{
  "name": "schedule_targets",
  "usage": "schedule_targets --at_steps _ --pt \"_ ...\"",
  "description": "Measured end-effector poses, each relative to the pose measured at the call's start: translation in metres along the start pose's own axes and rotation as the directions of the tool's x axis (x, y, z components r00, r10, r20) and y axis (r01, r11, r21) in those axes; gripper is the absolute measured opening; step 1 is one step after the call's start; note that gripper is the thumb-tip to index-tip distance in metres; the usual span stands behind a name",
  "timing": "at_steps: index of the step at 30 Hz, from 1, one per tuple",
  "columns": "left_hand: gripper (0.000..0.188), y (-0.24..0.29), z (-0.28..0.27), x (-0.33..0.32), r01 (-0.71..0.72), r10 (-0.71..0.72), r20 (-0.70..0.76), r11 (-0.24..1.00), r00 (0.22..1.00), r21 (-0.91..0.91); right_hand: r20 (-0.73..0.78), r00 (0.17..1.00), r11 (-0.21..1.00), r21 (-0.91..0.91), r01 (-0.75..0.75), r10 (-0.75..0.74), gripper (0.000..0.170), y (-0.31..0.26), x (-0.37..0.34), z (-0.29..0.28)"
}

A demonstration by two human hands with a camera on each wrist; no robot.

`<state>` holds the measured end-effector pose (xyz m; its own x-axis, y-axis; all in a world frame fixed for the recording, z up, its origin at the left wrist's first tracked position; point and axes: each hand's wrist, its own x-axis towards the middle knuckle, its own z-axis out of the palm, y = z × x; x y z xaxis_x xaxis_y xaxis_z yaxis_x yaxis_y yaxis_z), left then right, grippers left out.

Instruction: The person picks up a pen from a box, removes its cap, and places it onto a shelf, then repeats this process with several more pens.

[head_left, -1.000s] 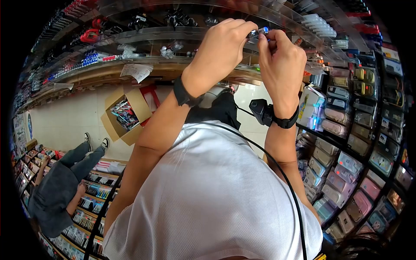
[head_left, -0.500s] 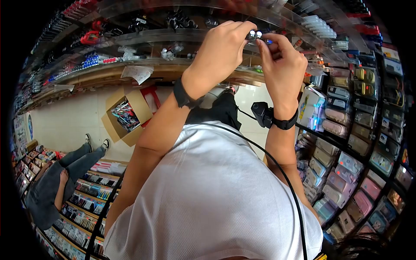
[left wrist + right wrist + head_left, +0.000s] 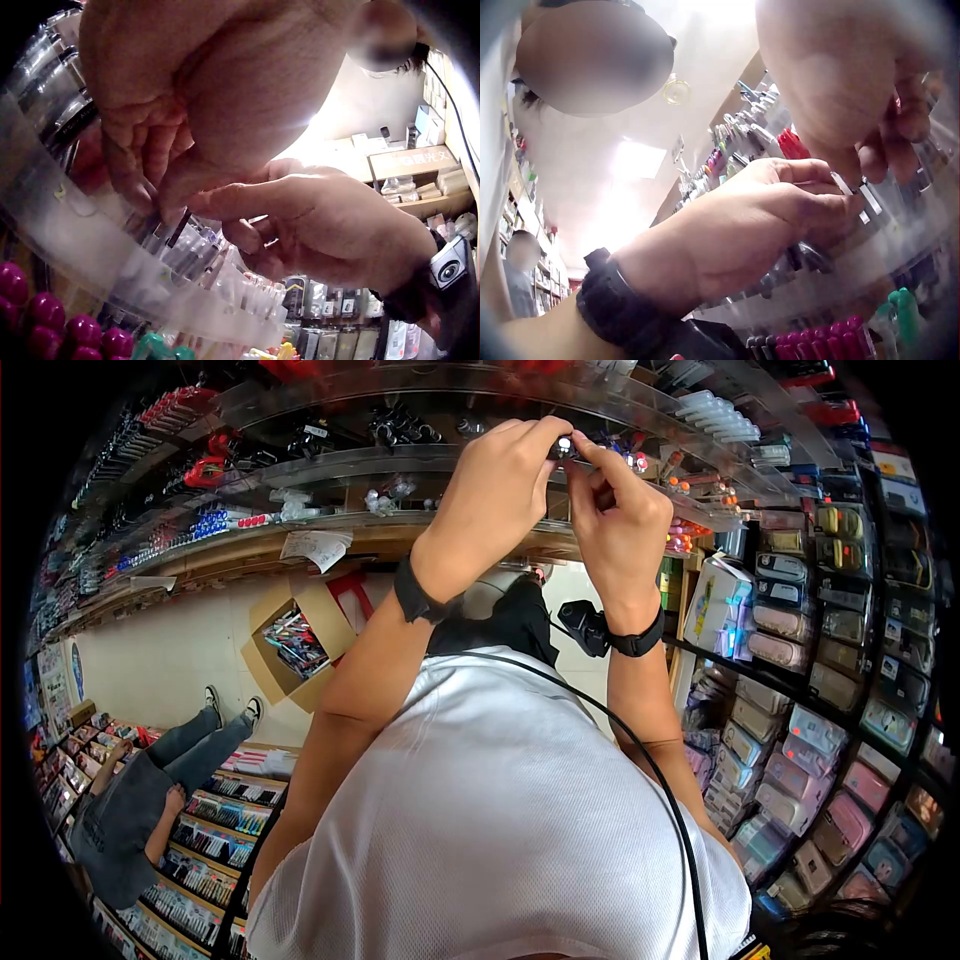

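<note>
In the head view my left hand [image 3: 490,495] pinches a dark pen [image 3: 565,447] with a shiny silver end, over the clear display rack [image 3: 400,465]. My right hand [image 3: 628,510] meets it from the other side, thumb and forefinger at the pen, other fingers curled. The right wrist view shows a silver clip [image 3: 841,182] at the left fingertips, with the right hand's fingers [image 3: 889,154] just beyond. In the left wrist view the fingertips of both hands come together above a dark barrel [image 3: 178,229]; the palms hide most of what is held.
Magenta-capped pens [image 3: 825,341] and green-topped ones [image 3: 906,315] stand in the rack below. A cardboard box [image 3: 335,622] of pens sits on the floor. Pencil cases [image 3: 780,650] hang at right. Another person [image 3: 125,820] stands at lower left by pen shelves.
Both hands have shifted slightly left and drawn closer together. A blue-ended pen showed by the right fingers earlier, then two shiny ends; now one shiny end shows between the hands.
</note>
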<state>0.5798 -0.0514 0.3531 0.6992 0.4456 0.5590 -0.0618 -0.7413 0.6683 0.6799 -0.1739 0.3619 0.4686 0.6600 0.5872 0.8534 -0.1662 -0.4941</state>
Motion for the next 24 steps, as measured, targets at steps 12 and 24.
schedule_targets --at_steps 12,24 --pt "0.036 0.002 0.001 0.002 -0.004 0.003 0.02 0.999 1.0 0.048 0.054 0.984 0.981 -0.104 -0.166 0.172 0.025 0.002 0.004 -0.027" --pt "0.034 0.003 0.001 0.001 0.003 -0.005 0.033 0.998 0.999 0.058 0.151 0.981 0.976 -0.197 -0.089 0.12 0.012 0.005 0.021 -0.034"
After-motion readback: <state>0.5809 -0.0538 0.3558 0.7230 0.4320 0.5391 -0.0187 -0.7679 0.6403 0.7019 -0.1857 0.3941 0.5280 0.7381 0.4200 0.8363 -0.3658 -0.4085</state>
